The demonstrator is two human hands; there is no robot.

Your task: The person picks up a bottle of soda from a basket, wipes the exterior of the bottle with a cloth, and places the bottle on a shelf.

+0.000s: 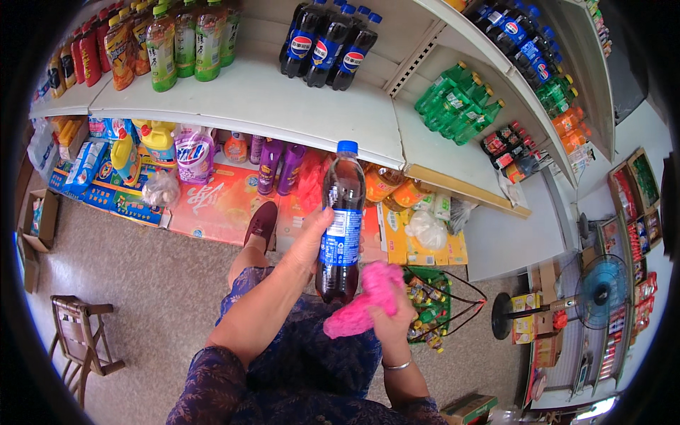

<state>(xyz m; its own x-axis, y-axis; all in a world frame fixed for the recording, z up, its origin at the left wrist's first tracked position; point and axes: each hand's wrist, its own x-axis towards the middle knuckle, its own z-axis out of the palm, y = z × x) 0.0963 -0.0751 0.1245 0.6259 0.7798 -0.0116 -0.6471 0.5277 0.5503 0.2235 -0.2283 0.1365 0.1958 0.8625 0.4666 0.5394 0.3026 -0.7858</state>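
Note:
My left hand (313,239) grips a plastic bottle of dark cola (340,186) around its blue label. The bottle is upright, its blue cap on top, held in front of the shelf edge. In my right hand (394,317) is a bunched bright pink cloth (366,303), close beside the bottle's base; whether it touches the bottle I cannot tell. Ahead, a group of Pepsi bottles (324,48) stands on the white shelf (239,106). Green tea bottles (162,50) stand to their left.
Green soda bottles (457,103) stand on the right shelf. Detergent bags (194,154) and purple cans (271,164) sit beneath. A basket of small bottles (451,287) and a standing fan (600,292) are at right. A folding chair (79,334) stands at left.

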